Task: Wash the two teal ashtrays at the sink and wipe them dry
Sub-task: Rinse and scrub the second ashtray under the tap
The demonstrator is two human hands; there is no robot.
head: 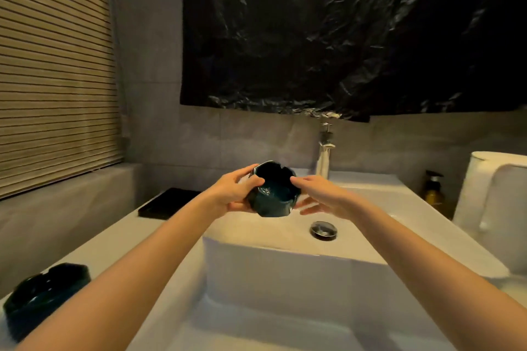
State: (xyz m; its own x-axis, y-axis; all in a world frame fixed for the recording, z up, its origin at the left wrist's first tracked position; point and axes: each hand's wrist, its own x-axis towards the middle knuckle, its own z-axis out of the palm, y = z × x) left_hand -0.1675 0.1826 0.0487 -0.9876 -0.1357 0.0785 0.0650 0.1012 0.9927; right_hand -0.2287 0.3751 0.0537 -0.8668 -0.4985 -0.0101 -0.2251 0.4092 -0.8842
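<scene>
ashtray (273,200) tilted in left grip (231,194), right grip (323,196) touching rim.

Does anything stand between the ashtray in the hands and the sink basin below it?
Nothing visible does. The left hand grips the ashtray over the sink, the right hand touches its rim, and the basin under it is bare white. The drain stopper lies lower right of it, the faucet behind.

Open room over the sink basin (393,208); faucet (325,154) just behind, black tray (168,204) and second ashtray (42,293) on counter (119,239) left.
</scene>
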